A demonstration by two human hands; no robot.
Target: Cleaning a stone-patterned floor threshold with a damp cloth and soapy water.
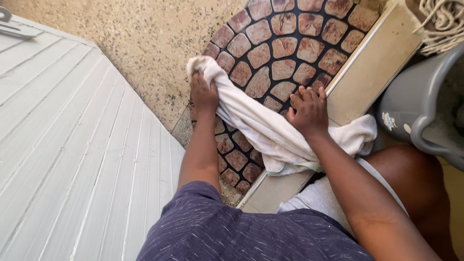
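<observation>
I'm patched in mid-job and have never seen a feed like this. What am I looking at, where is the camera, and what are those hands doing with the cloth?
There is no machine here: one camera sits on a person's head and looks down at their own two bare hands. The left hand and right hand both press on a white terry towel stretched across a semicircular doormat printed with reddish cobblestones. The mat lies on speckled beige flooring beside a cream tiled doorstep. A pale grey panelled door stands at the left. At the right sit a grey plastic bucket and some cream mop strands.
</observation>
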